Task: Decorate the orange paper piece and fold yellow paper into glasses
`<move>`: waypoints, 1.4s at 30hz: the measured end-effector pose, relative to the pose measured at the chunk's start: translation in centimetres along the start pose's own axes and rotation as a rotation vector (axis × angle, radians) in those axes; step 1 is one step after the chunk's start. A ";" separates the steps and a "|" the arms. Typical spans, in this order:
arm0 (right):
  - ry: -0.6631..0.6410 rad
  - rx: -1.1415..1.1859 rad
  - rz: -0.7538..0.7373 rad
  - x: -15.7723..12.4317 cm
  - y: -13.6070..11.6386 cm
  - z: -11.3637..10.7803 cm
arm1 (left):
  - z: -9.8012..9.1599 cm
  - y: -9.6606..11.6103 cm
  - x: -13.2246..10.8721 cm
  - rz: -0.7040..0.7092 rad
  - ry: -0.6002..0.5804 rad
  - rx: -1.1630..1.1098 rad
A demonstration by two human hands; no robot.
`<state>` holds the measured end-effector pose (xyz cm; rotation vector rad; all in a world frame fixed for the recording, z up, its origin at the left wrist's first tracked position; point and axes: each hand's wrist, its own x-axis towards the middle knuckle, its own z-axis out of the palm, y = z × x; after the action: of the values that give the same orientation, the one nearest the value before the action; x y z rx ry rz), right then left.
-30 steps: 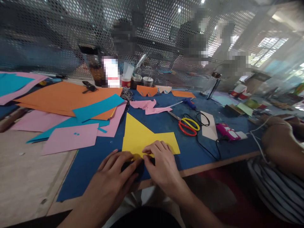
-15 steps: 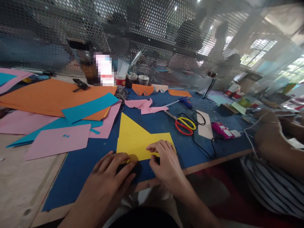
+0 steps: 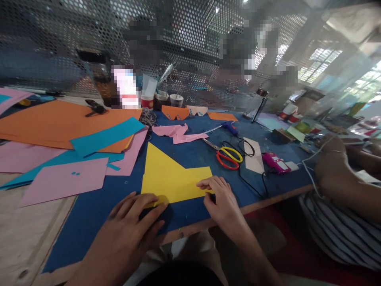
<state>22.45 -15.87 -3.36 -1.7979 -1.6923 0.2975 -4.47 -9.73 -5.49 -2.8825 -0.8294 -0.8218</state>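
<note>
A folded sheet of yellow paper lies on the blue tabletop, with a pointed peak at its left and a straight lower edge facing me. My left hand rests on its lower left corner, fingers spread and lying over the edge, thumb apart. At the right end of the sheet is my right hand, its fingers stretched over the paper and its thumb near the lower edge. Both hands are open. Beyond the sheet's right side lie scissors with one red and one yellow handle.
Orange, blue and pink paper is piled at left. A blue glue gun, a cream card and a magenta device with cables lie to the right. Paper cups stand at the back. Another person's arm is at far right.
My right hand has slid rightward along the yellow paper to its right end. My left hand stays at the lower left corner. The whole view has shifted slightly.
</note>
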 end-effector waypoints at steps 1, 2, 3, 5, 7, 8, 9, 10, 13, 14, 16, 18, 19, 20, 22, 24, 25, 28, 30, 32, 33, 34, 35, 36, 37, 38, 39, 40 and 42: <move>-0.003 0.007 -0.007 -0.1 0.2 -0.1 | 0.0 -0.1 0.0 0.002 0.000 -0.002; -0.009 0.013 -0.010 -0.1 0.5 -0.2 | 0.0 -0.2 0.0 0.005 -0.002 -0.005; -0.013 0.018 -0.010 -0.2 0.7 -0.3 | 0.0 -0.2 -0.1 0.008 -0.006 -0.008; -0.007 0.031 -0.007 -0.2 1.0 -0.4 | 0.0 -0.3 -0.1 0.011 -0.013 -0.009; 0.006 0.050 -0.014 -0.2 1.3 -0.5 | 0.0 -0.4 -0.2 0.006 -0.023 -0.006; 0.015 0.057 -0.018 -0.2 1.4 -0.6 | 0.0 -0.4 -0.2 0.003 -0.025 -0.002; 0.021 0.062 -0.022 -0.1 1.6 -0.7 | -0.1 -0.4 -0.2 0.002 -0.026 0.001; 0.023 0.065 -0.025 -0.1 1.7 -0.8 | -0.1 -0.4 -0.2 0.004 -0.027 0.001; 0.014 0.073 -0.029 -0.1 2.2 -1.1 | -0.1 -0.5 -0.2 0.014 -0.014 -0.008; 0.008 0.080 -0.029 -0.1 2.3 -1.2 | -0.2 -0.5 -0.3 0.016 -0.008 -0.012; 0.003 0.097 -0.025 -0.1 2.5 -1.3 | -0.3 -0.7 -0.4 0.014 -0.009 -0.023; -0.006 0.107 -0.027 -0.1 2.6 -1.4 | -0.6 -0.9 -0.5 0.014 -0.024 -0.041; -0.010 0.107 -0.035 -0.1 2.6 -1.4 | -0.8 -1.0 -0.6 0.018 -0.033 -0.052; -0.016 0.103 -0.047 -0.1 2.7 -1.5 | -1.0 -1.2 -0.6 0.023 -0.044 -0.063; -0.013 0.074 -0.083 -0.1 2.6 -1.6 | -1.4 -1.6 -0.5 0.029 -0.065 -0.092; 0.000 0.014 -0.132 0.0 2.3 -1.8 | -1.6 -2.1 -0.3 0.024 -0.088 -0.124; -0.001 -0.023 -0.157 0.1 2.2 -1.9 | -1.5 -2.4 -0.2 0.020 -0.093 -0.138; -0.029 -0.109 -0.214 0.6 1.8 -2.1 | -1.2 -3.7 0.4 0.008 -0.109 -0.150; -0.032 -0.128 -0.235 1.2 1.6 -2.2 | -1.0 -4.7 1.1 -0.028 -0.133 -0.144; -0.027 -0.141 -0.255 2.1 1.5 -2.5 | -1.1 -5.7 2.2 -0.064 -0.158 -0.139; -0.035 -0.150 -0.267 2.6 1.5 -2.6 | -1.1 -6.2 2.9 -0.094 -0.180 -0.136; -0.056 -0.163 -0.280 3.2 1.6 -2.7 | -1.2 -6.7 3.6 -0.121 -0.200 -0.129; -0.088 -0.176 -0.292 3.8 1.6 -2.8 | -1.2 -7.1 4.3 -0.148 -0.227 -0.119; -0.125 -0.189 -0.305 4.3 1.6 -2.9 | -1.2 -7.5 4.9 -0.158 -0.244 -0.115; -0.163 -0.200 -0.314 4.9 1.6 -3.0 | -1.1 -7.8 5.5 -0.163 -0.291 -0.122; -0.200 -0.210 -0.318 5.4 1.6 -3.0 | -1.0 -8.0 5.9 -0.166 -0.329 -0.136; -0.230 -0.217 -0.319 5.8 1.6 -3.0 | -0.9 -8.2 6.2 -0.165 -0.342 -0.148; -0.257 -0.221 -0.319 6.2 1.5 -3.0 | -0.8 -8.3 6.5 -0.158 -0.349 -0.163; -0.295 -0.212 -0.317 6.9 1.3 -2.9 | -0.6 -8.5 6.7 -0.144 -0.328 -0.195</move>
<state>26.15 -10.06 -0.14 -1.6560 -2.2579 0.2619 -4.23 0.67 -2.55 -3.2167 -1.0502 -0.4652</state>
